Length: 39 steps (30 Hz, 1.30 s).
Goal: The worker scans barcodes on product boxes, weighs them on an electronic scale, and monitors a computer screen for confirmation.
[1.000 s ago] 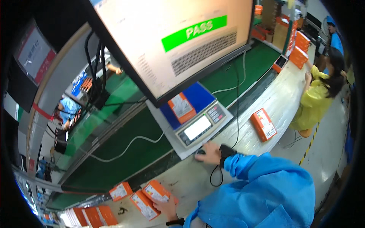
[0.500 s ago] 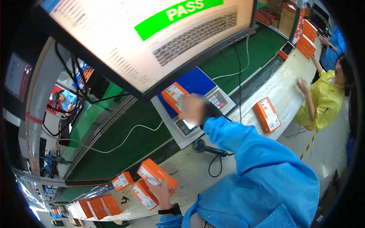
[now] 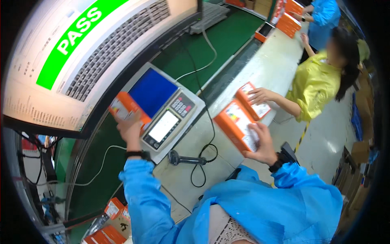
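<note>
My left hand is closed on an orange box with a white label, at the left edge of the weighing scale with its blue plate. Whether that box rests on the scale I cannot tell. In my right hand is another orange and white box, tilted above the bench to the right. Right behind it, a co-worker in yellow has a hand on a third orange box. Between my arms a black handheld scanner lies on the bench with its cable looped.
A large monitor hangs over the left and partly overhangs the green belt. Several orange boxes sit at lower left, more at the far right beside a second co-worker in blue.
My right hand has left the scale and moved right with a box. My left hand has brought a box up to the scale. The co-worker has reached onto a box. The view has turned.
</note>
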### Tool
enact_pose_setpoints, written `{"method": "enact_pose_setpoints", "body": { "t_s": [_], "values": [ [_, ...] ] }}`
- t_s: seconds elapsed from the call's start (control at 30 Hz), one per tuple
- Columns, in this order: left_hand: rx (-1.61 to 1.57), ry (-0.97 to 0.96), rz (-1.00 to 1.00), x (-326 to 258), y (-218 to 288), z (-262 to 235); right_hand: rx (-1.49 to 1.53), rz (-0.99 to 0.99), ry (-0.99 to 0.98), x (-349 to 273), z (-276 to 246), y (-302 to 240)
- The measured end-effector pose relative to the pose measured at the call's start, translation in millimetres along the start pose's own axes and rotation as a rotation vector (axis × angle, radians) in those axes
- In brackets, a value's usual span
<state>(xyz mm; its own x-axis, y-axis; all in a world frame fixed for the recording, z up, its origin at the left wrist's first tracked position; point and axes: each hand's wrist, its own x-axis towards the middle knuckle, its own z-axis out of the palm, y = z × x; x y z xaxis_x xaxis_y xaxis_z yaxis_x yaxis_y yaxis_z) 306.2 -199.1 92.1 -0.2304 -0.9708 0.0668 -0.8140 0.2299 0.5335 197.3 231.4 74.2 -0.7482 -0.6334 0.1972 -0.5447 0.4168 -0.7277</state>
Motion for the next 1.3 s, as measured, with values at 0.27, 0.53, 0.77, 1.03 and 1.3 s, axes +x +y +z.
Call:
{"method": "enact_pose_setpoints", "body": {
  "t_s": [0.27, 0.53, 0.77, 1.03, 1.3],
  "values": [
    [0.195, -0.016, -0.062, 24, 35, 47, -0.142, 0.173, 0.095, 26, 15, 107],
    [0.147, 0.064, 0.042, 0, 0, 29, -0.419, 0.160, -0.010, 57, 68, 154],
    [0.323, 0.370, 0.110, -97, -165, -51, -0.115, -0.300, 0.130, 59, 106, 62],
    [0.542, 0.196, -0.433, -241, -317, -87, -0.109, -0.182, -0.730, 19, 266, -48],
    [0.444, 0.102, -0.392, -262, -332, -99, 0.107, -0.089, -0.579, 23, 253, -65]
  ]
}}
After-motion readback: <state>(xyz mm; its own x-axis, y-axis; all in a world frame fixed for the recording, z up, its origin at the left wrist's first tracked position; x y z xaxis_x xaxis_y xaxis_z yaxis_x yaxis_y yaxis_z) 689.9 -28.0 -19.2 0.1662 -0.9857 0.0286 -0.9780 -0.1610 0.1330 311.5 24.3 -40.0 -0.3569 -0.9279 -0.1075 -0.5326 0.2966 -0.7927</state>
